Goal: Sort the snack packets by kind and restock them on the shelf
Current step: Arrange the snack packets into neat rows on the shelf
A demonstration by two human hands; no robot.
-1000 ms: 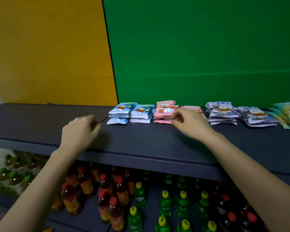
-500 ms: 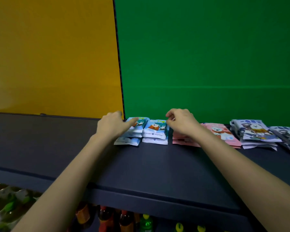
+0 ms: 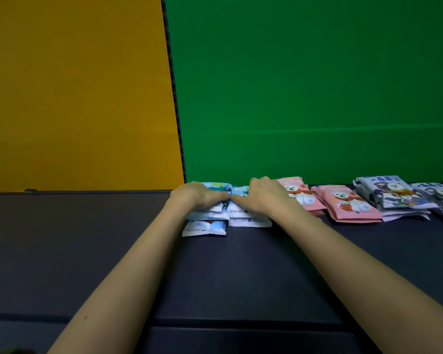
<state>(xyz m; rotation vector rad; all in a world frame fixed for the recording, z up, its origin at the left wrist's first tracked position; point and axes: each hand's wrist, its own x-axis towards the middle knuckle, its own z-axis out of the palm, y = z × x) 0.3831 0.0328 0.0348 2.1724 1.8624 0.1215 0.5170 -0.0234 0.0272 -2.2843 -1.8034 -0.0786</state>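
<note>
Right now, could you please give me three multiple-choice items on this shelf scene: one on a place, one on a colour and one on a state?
1. Where do the left hand and right hand rest?
A) on the blue packets
B) on a bottle
C) in a box

2. What colour are the packets just right of the blue ones?
A) green
B) pink
C) yellow

3. How are the pink packets placed?
A) standing upright
B) lying flat in stacks
C) hanging from hooks

Answers:
1 A, both hands lie on top of the blue stacks.
2 B, pink packs are the next ones along.
3 B, they lie stacked flat on the shelf.
</note>
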